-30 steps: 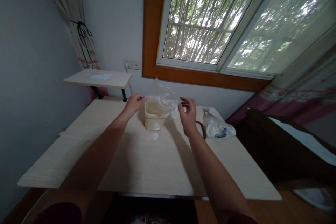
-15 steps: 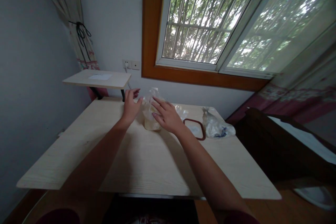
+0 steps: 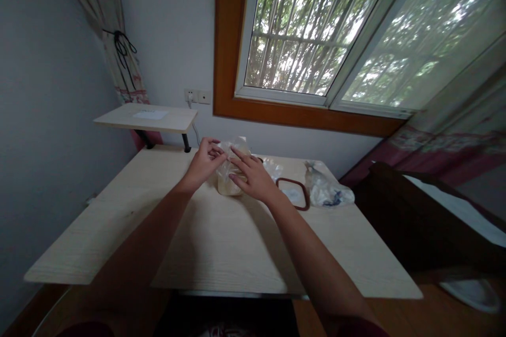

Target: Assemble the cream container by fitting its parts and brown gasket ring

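A clear ribbed container (image 3: 228, 187) stands on the table, with a crumpled clear plastic bag (image 3: 238, 143) bunched over its top. My left hand (image 3: 201, 164) is at the bag's left side, thumb and fingers closed on the thin plastic. Across the right side of the bag and container lies my right hand (image 3: 255, 175), its fingers spread and touching the plastic. Both hands partly cover the container, so what is inside cannot be made out. A square lid with a brown rim (image 3: 306, 200) lies to the right of my right hand.
A second clear plastic bag (image 3: 330, 190) with blue print lies at the table's right edge. More crumpled plastic (image 3: 272, 168) sits behind my right hand. A small raised shelf (image 3: 169, 122) holding a paper (image 3: 151, 115) stands back left on the wooden table (image 3: 221, 253).
My left hand has moved right and closed on the plastic bag. The bag's top has shifted slightly right and lower. My right hand has stayed nearly in place.
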{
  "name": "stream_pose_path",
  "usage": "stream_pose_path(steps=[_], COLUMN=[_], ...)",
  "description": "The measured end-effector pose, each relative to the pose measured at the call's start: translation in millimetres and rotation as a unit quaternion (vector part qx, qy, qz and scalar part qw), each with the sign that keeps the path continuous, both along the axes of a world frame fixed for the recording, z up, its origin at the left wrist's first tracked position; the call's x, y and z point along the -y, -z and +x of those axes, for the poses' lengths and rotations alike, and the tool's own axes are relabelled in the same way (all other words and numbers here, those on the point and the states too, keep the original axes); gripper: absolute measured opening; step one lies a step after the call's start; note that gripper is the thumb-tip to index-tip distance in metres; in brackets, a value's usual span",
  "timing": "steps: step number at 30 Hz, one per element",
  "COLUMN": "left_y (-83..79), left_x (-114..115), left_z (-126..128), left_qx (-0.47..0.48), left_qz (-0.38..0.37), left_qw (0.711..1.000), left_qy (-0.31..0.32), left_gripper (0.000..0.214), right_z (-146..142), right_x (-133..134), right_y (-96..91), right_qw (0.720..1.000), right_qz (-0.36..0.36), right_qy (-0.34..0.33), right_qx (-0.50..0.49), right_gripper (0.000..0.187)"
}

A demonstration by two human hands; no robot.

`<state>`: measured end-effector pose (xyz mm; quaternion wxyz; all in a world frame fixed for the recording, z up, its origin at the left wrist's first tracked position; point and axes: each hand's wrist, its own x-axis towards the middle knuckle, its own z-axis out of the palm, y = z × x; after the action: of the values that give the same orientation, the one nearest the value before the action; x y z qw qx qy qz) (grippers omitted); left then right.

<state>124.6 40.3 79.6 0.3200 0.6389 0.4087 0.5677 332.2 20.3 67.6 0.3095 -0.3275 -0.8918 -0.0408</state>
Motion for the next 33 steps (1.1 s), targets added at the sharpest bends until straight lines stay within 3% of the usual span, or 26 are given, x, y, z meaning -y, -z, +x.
stream_pose_path(steps=[4, 7, 11, 18, 22, 28, 33], left_y=[2.9, 6.8, 12.5, 23.0, 28.2, 41.3, 54.2], left_x=[0.6, -2.6, -8.3, -12.9, -8.8, -4.6, -5.0], left_z=[0.2, -0.7, -7.5, -25.3, -30.4, -41.5, -49.8], left_qx=[-0.02, -0.026, 0.015, 0.131, 0.209, 0.297, 0.28], left_qz=[-0.03, -0.029, -0.03, -0.069, -0.121, -0.227, -0.26], left_qw=[0.999, 0.999, 0.999, 0.988, 0.97, 0.915, 0.908], left_qy=[0.013, 0.004, -0.02, -0.037, 0.018, 0.153, 0.172], left_gripper=[0.05, 0.043, 0.037, 0.036, 0.039, 0.032, 0.028], right_z=[1.1, 1.8, 9.5, 42.7, 57.8, 63.5, 63.1], right_x=[-0.9, -1.6, -3.0, -3.3, -0.8, 4.4, 7.1], right_y=[3.9, 4.8, 5.7, 9.6, 10.6, 16.6, 22.0], right_qw=[1.0, 1.0, 1.0, 0.996, 0.995, 0.998, 0.998], right_qz=[0.003, 0.008, 0.022, 0.05, 0.05, 0.032, 0.026], right_qy=[0.001, -0.005, -0.015, 0.015, 0.034, 0.01, 0.005], right_qx=[0.006, 0.009, -0.013, -0.071, -0.08, -0.054, -0.061], right_gripper=[0.047, 0.036, 0.022, 0.021, 0.02, 0.02, 0.014])
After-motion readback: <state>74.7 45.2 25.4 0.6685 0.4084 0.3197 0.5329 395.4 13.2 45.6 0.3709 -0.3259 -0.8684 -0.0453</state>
